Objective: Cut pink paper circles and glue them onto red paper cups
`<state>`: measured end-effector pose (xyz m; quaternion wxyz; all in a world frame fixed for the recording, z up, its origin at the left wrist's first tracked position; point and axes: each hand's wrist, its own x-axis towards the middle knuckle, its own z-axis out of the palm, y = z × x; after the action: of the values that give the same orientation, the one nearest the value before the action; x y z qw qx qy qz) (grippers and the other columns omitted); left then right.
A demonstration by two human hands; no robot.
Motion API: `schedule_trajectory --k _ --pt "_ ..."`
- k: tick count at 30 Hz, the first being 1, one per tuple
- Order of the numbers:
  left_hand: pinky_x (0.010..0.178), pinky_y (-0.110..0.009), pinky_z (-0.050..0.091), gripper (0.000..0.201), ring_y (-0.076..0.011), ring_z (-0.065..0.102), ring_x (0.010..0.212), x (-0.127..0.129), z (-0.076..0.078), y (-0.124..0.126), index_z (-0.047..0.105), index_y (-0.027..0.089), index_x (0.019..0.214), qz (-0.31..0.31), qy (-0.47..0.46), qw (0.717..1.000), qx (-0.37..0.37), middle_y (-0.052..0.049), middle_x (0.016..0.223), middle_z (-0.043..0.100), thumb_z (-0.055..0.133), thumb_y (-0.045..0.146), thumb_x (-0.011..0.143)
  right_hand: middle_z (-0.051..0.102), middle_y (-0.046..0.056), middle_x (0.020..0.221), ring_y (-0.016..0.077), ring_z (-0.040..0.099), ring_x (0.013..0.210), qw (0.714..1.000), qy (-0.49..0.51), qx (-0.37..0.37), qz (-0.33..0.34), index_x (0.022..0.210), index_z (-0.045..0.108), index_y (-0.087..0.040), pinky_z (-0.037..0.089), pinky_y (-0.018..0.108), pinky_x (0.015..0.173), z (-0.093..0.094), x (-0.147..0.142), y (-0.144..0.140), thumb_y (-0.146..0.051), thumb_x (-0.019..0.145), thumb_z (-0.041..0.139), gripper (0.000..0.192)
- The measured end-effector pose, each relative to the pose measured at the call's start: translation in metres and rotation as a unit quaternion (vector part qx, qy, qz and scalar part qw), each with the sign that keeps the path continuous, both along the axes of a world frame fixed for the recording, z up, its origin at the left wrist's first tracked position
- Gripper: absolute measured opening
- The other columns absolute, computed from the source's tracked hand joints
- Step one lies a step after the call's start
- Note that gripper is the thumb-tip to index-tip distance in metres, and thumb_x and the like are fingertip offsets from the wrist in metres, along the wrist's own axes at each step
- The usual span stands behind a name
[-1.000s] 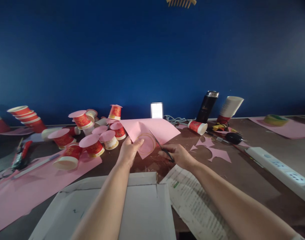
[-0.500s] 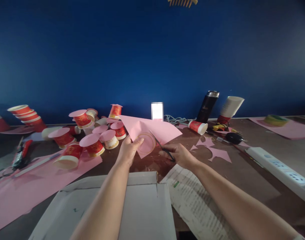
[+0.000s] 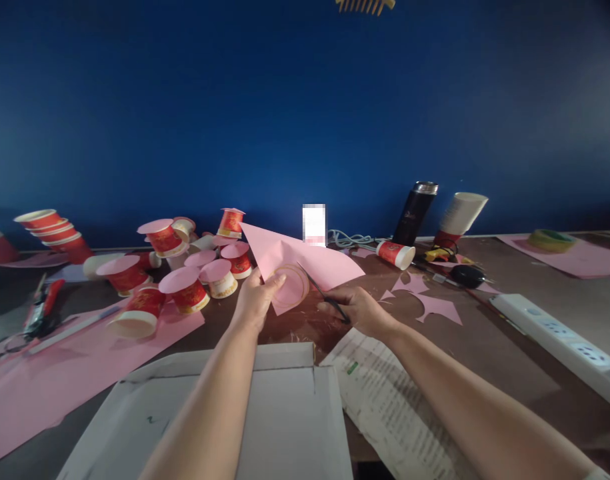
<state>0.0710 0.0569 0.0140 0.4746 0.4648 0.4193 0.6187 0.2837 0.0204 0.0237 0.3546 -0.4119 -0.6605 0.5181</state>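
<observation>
My left hand [image 3: 257,297] pinches a sheet of pink paper [image 3: 315,261] at its lower left, thumb on top. A ring-shaped outline [image 3: 291,287] shows on the paper beside that thumb. My right hand [image 3: 357,310] is closed around the handles of dark scissors [image 3: 335,305]. Their blades reach up and left to the paper, at the right side of the ring. To the left stand several red and white paper cups [image 3: 185,297], many topped with pink paper discs [image 3: 179,279].
Pink offcuts [image 3: 439,308] lie right of my hands, near a tipped cup [image 3: 395,255]. A black flask [image 3: 415,213] leans by the blue wall. A power strip [image 3: 559,340] runs along the right. A grey-white box [image 3: 295,413] and a printed sheet [image 3: 385,393] lie in front.
The pink paper has turned slightly, its upper left corner rising and its right part dipping. My left hand has shifted only a little; the scissors stay almost in place.
</observation>
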Motion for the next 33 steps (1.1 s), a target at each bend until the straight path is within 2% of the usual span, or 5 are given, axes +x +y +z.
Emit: schedule_trajectory --k 7,14,19,27,33 --pt "0.082 -0.033 0.047 0.045 -0.0237 0.064 0.085 -0.001 0.0 0.001 0.07 0.016 0.103 0.055 0.084 0.995 0.023 -0.006 0.09 0.072 0.077 0.034 0.063 0.045 -0.005 0.052 0.0055 0.036 0.046 0.998 0.045 -0.041 -0.007 0.068 0.064 -0.013 0.023 0.023 0.044 -0.005 -0.003 0.0 -0.053 0.068 0.074 0.042" --pt "0.08 -0.032 0.045 0.039 -0.024 0.063 0.084 0.001 0.003 -0.002 0.072 0.017 0.098 0.08 0.112 0.99 0.026 -0.005 0.089 0.072 0.077 0.032 0.062 0.049 -0.006 0.058 0.007 0.043 0.048 0.982 0.13 -0.116 -0.068 0.112 0.066 -0.013 0.03 0.021 0.043 -0.009 -0.012 0.0 -0.047 0.059 0.083 0.065" --pt "0.082 -0.032 0.046 0.041 -0.0253 0.064 0.088 0.003 0.003 -0.002 0.071 0.017 0.095 0.082 0.069 0.994 0.017 -0.007 0.091 0.073 0.08 0.029 0.057 0.05 -0.006 0.06 0.0069 0.044 0.048 0.982 0.142 -0.114 -0.041 0.124 0.061 -0.019 0.031 0.02 0.043 -0.011 -0.012 -0.001 -0.047 0.066 0.08 0.068" --pt "0.077 -0.031 0.046 0.038 -0.0254 0.062 0.087 0.002 -0.003 -0.001 0.07 0.017 0.097 0.099 0.132 0.986 0.036 -0.006 0.091 0.072 0.075 0.034 0.063 0.05 -0.003 0.059 0.0091 0.045 0.051 0.986 0.134 -0.085 -0.052 0.112 0.067 -0.017 0.033 0.021 0.044 -0.013 -0.018 -0.005 -0.05 0.07 0.076 0.054" --pt "0.074 -0.031 0.046 0.038 -0.0235 0.063 0.08 0.002 0.0 -0.001 0.07 0.015 0.099 0.079 0.14 0.986 0.035 -0.006 0.087 0.071 0.072 0.036 0.067 0.049 -0.004 0.061 0.0078 0.043 0.052 0.987 0.118 -0.095 -0.054 0.114 0.066 -0.015 0.032 0.02 0.044 -0.008 -0.014 -0.004 -0.049 0.066 0.079 0.06"
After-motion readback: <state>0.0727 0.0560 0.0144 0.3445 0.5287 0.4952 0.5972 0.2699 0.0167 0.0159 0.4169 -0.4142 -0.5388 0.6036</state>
